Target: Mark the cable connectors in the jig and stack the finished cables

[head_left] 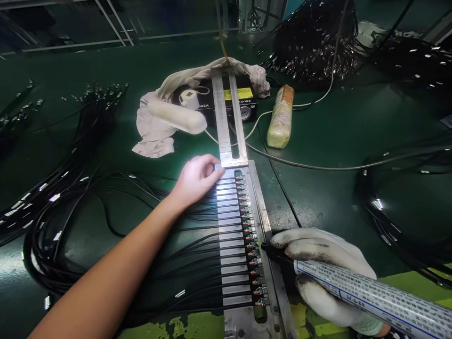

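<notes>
A long metal jig [240, 325] lies lengthwise before me, with a row of black cables [205, 258] set across it. Their stripped ends, with small orange-and-metal connectors [252, 237], line its right side. My left hand [196, 179], bare, pinches the jig's far left corner between thumb and fingers. In a white, stained glove, my right hand [325, 252] grips a white printed tube [370, 292] with a black nozzle [277, 254]. The nozzle tip is at the connectors about midway down the row; whether it touches cannot be made out.
Beyond the jig, a slotted metal bar [221, 113] rests against a black box [203, 115] with a gauge. Draped cloth [155, 134], a white rounded piece [180, 117] and a plastic-wrapped block [280, 120] lie nearby. Cable bundles [310, 42] spread over the green table [318, 136].
</notes>
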Tool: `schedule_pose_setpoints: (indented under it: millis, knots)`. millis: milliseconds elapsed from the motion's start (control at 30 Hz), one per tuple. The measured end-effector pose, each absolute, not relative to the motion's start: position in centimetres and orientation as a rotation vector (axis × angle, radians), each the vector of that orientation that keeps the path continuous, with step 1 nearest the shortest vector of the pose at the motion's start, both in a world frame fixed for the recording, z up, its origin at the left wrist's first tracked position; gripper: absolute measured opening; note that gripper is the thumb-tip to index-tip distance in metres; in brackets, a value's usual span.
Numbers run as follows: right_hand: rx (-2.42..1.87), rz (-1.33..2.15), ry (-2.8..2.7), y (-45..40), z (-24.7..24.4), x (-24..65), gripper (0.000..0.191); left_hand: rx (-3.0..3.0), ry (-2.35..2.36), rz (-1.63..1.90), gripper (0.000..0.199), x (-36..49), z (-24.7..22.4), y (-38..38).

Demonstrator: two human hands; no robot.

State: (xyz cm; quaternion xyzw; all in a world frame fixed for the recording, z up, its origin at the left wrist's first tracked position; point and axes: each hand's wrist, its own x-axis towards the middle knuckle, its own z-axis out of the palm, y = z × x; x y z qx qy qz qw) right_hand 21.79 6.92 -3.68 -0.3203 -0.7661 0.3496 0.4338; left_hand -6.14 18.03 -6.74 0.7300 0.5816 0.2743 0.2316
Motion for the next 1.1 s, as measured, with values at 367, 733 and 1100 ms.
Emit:
schedule_pose_setpoints:
  millis: [367,733,1100]
  knots:
    - [-0.806,0.745,-1.986,5.4,-3.0,22.0,0.023,1.982,1.596,0.765,0.025,-5.9,-6.6,18.0]
    - [-0.831,0.798,-1.936,5.6,-3.9,21.8,0.024,1.985,1.604,0.754,0.024,-5.9,-6.5,17.9]
    - [-0.835,0.781,-1.897,5.7,-3.5,21.4,0.018,1.979,1.6,0.752,0.025,-6.0,-6.5,18.0]
